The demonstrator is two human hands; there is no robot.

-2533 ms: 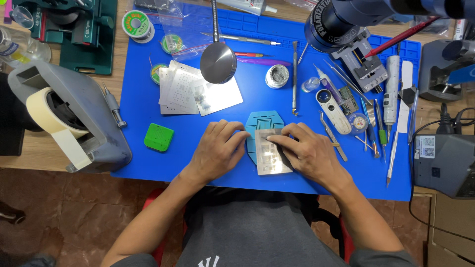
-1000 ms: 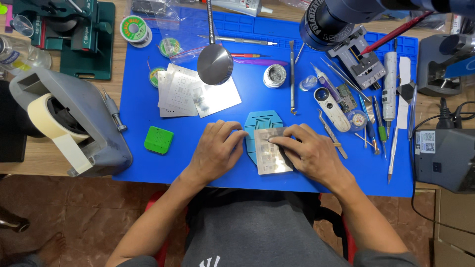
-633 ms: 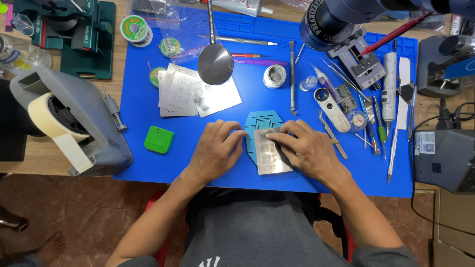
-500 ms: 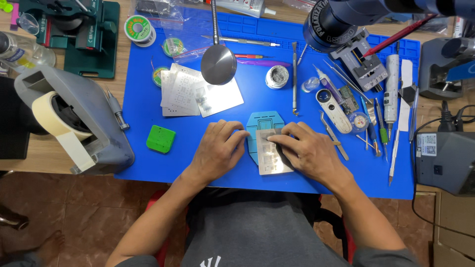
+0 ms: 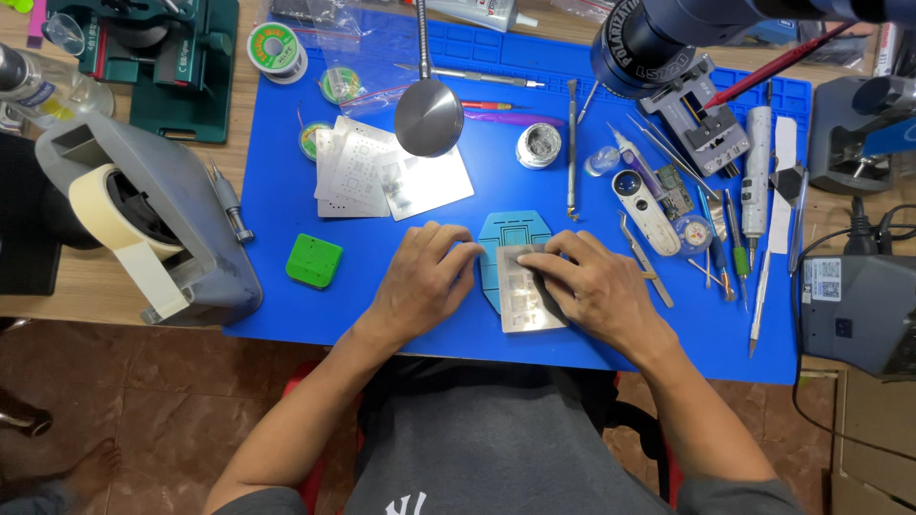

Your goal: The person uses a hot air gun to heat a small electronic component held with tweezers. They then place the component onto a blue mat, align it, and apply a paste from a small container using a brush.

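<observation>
On the blue silicone work mat (image 5: 286,210), both hands press flat: left hand (image 5: 425,277) on the light-blue plastic jig (image 5: 512,232), right hand (image 5: 592,286) on the thin, stiff, likely bendable steel stencil (image 5: 530,303), best held by its edges

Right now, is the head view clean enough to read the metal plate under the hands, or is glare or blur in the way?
Head view: evenly lit and sharp at centre; the metal stencil plate shows soft sheen, no harsh glare. The right hand covers its upper right part; the left hand rests beside it. The microscope barrel looms large at the top edge, and the round mirror reflects grey.
</observation>
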